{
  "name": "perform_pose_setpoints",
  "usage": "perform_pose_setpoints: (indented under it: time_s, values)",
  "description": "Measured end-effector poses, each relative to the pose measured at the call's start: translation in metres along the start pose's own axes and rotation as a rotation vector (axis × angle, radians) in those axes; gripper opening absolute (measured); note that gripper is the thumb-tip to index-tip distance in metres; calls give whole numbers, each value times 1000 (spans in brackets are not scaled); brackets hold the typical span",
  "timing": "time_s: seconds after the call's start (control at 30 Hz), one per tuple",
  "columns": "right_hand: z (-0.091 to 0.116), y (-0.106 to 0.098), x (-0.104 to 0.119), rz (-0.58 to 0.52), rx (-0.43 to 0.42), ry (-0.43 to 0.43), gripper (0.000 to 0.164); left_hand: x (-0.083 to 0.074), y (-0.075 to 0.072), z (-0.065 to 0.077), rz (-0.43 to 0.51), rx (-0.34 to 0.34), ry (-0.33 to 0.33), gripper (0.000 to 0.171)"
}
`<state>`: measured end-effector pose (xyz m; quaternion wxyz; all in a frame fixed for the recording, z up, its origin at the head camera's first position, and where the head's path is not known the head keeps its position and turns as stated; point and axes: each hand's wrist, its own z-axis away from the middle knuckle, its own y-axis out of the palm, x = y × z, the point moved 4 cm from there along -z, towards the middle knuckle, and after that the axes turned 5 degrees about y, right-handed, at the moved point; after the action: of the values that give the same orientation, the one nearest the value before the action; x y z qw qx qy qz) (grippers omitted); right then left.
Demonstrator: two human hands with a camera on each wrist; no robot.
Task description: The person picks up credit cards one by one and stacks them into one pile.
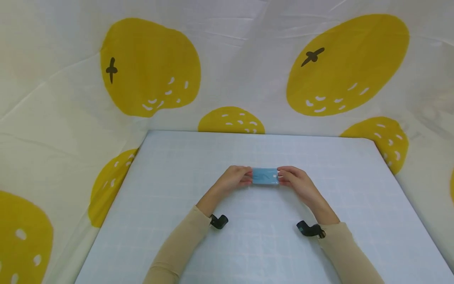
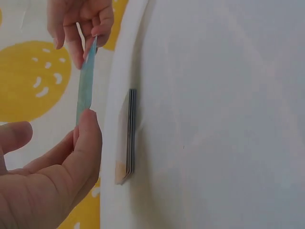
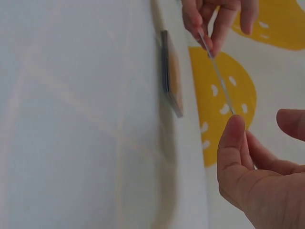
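Observation:
A thin blue card is held up level above the table between both hands. My left hand pinches its left edge, and my right hand pinches the right one. Seen edge-on in the left wrist view, the card is a narrow pale-blue strip. Below it on the table lies a small stack of cards, apart from both hands. The same stack shows in the right wrist view, its top light brown. From the head view the held card hides this stack.
The table has a pale, faintly checked cover. White cloth with large yellow fruit prints hangs behind it and along its sides. Small black devices sit at both wrists, by the beige sleeves.

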<state>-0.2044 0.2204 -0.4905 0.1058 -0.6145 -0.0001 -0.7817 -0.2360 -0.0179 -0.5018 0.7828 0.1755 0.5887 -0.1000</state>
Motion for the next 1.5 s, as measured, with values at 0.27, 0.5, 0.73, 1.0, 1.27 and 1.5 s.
perform_pose_setpoints:
  time_s: [0.27, 0.5, 0.73, 1.0, 1.27, 1.5]
  values:
    - [-22, 18, -4, -62, 4, 44, 46, 1, -21, -5, -95, -41, -4, 40]
    - [-34, 27, -10, -41, -4, 74, 44, 6, -31, -9, -206, -87, -15, 40]
    - [-41, 32, -14, 1, -13, 95, 40, 7, -38, -12, -287, -114, 13, 38]
    - [-45, 35, -16, 60, -22, 114, 41, 9, -42, -15, -342, -140, 20, 39]
    - [-48, 38, -18, 127, -69, 136, 40, 10, -42, -15, -380, -154, 31, 36]
    - [-52, 39, -20, 163, -74, 145, 40, 10, -42, -15, -395, -157, 33, 36]
